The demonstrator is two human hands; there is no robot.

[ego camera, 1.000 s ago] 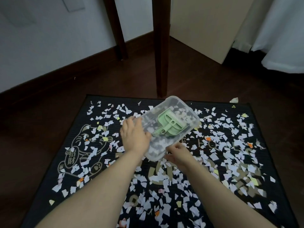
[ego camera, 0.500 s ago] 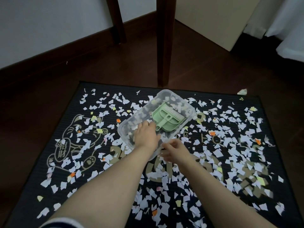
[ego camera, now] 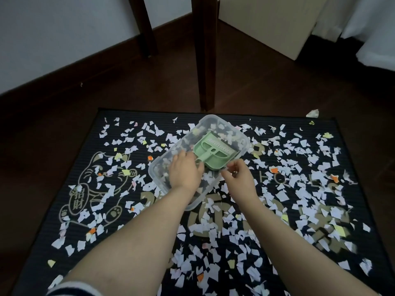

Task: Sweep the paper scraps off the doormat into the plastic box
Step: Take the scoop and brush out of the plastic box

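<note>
– Plastic box [ego camera: 159, 165] posn?
– On doormat [ego camera: 53, 221] near far edge, paper scraps [ego camera: 282, 195] all round. My L hand [ego camera: 184, 174] inside it, gripping green dustpan [ego camera: 215, 150] handle; R hand [ego camera: 239, 178] pinches its rim. Table leg [ego camera: 206, 60] just past far edge.

This is looking like a room in a home. A dark wooden floor [ego camera: 106, 88] is running up to a white wall [ego camera: 64, 28], brown furniture legs [ego camera: 206, 60] are standing on it, a white curtain [ego camera: 374, 28] is hanging down, and a cat doormat [ego camera: 85, 159] is lying there.
</note>
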